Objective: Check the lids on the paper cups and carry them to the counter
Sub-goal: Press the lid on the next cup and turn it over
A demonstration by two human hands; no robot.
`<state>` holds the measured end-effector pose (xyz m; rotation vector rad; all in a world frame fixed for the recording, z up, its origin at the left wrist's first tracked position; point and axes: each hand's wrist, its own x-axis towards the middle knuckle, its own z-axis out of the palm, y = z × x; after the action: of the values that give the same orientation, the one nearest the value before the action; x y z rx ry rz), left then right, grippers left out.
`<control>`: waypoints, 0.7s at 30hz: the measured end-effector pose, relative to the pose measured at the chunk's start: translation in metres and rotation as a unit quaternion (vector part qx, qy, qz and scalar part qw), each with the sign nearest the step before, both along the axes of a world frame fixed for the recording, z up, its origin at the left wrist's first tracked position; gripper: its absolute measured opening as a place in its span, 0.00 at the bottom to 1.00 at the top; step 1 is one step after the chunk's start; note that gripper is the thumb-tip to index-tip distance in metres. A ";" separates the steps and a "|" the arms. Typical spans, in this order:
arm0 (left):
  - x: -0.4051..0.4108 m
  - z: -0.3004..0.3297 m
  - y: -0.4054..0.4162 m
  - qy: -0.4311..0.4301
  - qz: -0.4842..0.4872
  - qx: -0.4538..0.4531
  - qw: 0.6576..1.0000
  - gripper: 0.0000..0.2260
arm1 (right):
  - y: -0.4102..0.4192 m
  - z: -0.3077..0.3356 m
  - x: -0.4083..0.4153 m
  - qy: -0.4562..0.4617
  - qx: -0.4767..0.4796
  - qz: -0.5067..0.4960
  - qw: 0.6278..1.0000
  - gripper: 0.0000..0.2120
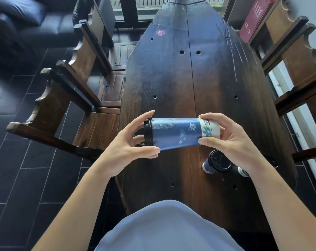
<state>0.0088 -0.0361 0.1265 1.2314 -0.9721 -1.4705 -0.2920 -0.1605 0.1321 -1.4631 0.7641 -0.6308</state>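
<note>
I hold a blue paper cup [177, 133] sideways above the dark wooden table [180, 78], its black lid [148, 132] pointing left. My left hand [130, 142] grips the lid end, thumb under the cup and fingers around the lid's rim. My right hand [231, 140] pinches the white base end between thumb and fingers. A second cup with a black lid [217, 163] stands upright on the table below my right hand. A third cup [244, 172] stands beside it, mostly hidden behind my right wrist.
Wooden chairs [77, 98] line the table's left side, and more chairs [298, 69] stand on the right. A red round number sticker [160, 32] sits at the table's far end. Dark tiled floor [27, 169] lies to the left.
</note>
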 end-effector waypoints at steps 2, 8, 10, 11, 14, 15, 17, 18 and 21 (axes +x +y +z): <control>-0.003 0.000 0.000 -0.011 0.011 -0.017 1.000 0.38 | 0.001 0.000 0.001 0.016 0.003 -0.003 1.000 0.25; -0.005 0.002 -0.001 -0.008 0.038 0.018 0.999 0.30 | 0.004 0.002 0.004 0.059 -0.010 -0.020 0.998 0.26; -0.004 0.002 -0.001 -0.002 0.042 0.035 0.999 0.30 | 0.004 0.003 0.004 0.059 -0.016 -0.022 0.998 0.28; -0.004 0.002 -0.001 0.001 0.044 0.043 0.998 0.30 | 0.004 0.003 0.004 0.061 -0.019 -0.019 0.998 0.28; -0.004 0.001 -0.002 -0.004 0.043 0.059 0.997 0.30 | 0.004 0.003 0.003 0.070 -0.028 -0.004 0.997 0.29; -0.003 0.001 -0.002 -0.004 0.041 0.063 0.997 0.31 | 0.004 0.003 0.003 0.072 -0.031 -0.001 0.997 0.29; -0.002 0.000 -0.002 0.005 0.034 0.066 0.997 0.32 | 0.004 0.003 0.002 0.072 -0.032 -0.001 0.997 0.28; -0.002 -0.001 -0.002 0.009 0.030 0.062 0.998 0.33 | 0.004 0.003 0.002 0.071 -0.031 -0.003 0.997 0.28; -0.002 -0.002 0.000 0.000 0.021 0.029 0.999 0.37 | 0.005 0.003 0.002 0.068 -0.025 -0.006 0.997 0.27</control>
<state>0.0064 -0.0358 0.1244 1.2862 -0.9037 -1.4737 -0.2903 -0.1553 0.1355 -1.5606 0.8684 -0.5656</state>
